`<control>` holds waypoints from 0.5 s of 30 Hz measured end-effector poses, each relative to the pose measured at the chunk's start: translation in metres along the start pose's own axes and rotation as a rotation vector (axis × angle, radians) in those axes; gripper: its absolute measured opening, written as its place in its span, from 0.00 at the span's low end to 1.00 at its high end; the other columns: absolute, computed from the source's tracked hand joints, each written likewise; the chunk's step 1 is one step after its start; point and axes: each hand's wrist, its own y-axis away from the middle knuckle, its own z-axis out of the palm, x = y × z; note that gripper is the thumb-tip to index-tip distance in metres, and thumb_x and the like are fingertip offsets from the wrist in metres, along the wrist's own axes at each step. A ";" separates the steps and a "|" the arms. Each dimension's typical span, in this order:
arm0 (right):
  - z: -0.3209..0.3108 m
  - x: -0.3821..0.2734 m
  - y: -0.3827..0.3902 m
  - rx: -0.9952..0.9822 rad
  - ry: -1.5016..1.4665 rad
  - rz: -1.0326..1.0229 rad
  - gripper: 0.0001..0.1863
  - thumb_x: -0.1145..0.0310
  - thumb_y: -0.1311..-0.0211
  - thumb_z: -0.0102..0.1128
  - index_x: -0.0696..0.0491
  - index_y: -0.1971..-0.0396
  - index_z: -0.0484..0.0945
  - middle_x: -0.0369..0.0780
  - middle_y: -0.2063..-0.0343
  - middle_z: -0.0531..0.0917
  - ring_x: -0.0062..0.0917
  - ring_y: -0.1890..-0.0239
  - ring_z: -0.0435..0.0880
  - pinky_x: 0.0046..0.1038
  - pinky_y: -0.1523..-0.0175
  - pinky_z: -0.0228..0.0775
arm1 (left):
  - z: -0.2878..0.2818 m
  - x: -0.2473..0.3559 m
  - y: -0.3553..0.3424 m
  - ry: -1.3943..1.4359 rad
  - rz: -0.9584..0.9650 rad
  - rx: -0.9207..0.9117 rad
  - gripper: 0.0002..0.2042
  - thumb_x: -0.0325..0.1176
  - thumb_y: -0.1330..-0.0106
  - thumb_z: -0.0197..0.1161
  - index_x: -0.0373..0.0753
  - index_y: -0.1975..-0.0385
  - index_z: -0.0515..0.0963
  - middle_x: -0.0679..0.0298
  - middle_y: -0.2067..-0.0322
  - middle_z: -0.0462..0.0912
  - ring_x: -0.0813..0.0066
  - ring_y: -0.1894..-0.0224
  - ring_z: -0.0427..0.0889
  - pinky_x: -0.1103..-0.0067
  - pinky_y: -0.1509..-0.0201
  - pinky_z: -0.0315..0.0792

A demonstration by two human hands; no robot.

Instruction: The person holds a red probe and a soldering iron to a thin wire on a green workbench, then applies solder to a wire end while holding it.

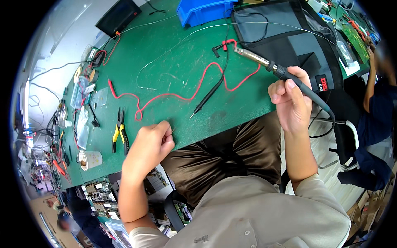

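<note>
Soldering iron [281, 72], one, is held in the right hand [292, 103], its fingers closed round the dark handle; the metal barrel points up and left, above the table's [173, 113] right part. The left hand [152, 142] rests at the near edge, fingers curled in; a thin strand seems to show beside them, but I cannot tell whether they grip it. One pair of pliers [120, 126] with yellow-and-black handles lies just left of that hand. Two probes lie farther in: a red probe [111, 89] toward the left edge and a black probe [206, 98] between the hands. Of containers, one paper cup [94, 158] stands by the near edge at left, something brown inside; one blue bin [206, 14] sits at the far edge, contents unclear.
</note>
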 end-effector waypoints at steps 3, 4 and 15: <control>0.006 0.006 0.000 -0.056 0.012 0.055 0.13 0.74 0.35 0.54 0.58 0.51 0.69 0.41 0.76 0.78 0.24 0.78 0.76 0.26 0.70 0.68 | 0.021 -0.006 0.008 0.069 -0.053 0.142 0.03 0.22 0.48 0.59 0.31 0.76 0.72 0.55 0.83 0.74 0.63 0.83 0.74 0.75 0.76 0.68; 0.008 0.008 -0.001 -0.068 0.021 0.065 0.13 0.74 0.35 0.54 0.58 0.52 0.69 0.41 0.76 0.78 0.24 0.78 0.76 0.25 0.71 0.67 | 0.026 -0.006 0.007 0.070 -0.042 0.169 0.03 0.22 0.48 0.59 0.31 0.76 0.72 0.55 0.82 0.74 0.63 0.83 0.74 0.74 0.76 0.68; 0.034 0.035 0.003 0.015 0.067 0.135 0.11 0.74 0.35 0.55 0.58 0.54 0.71 0.38 0.79 0.76 0.22 0.80 0.74 0.23 0.73 0.66 | 0.039 -0.002 -0.001 0.011 -0.011 0.229 0.03 0.23 0.46 0.60 0.33 0.76 0.72 0.55 0.83 0.73 0.62 0.83 0.72 0.71 0.76 0.66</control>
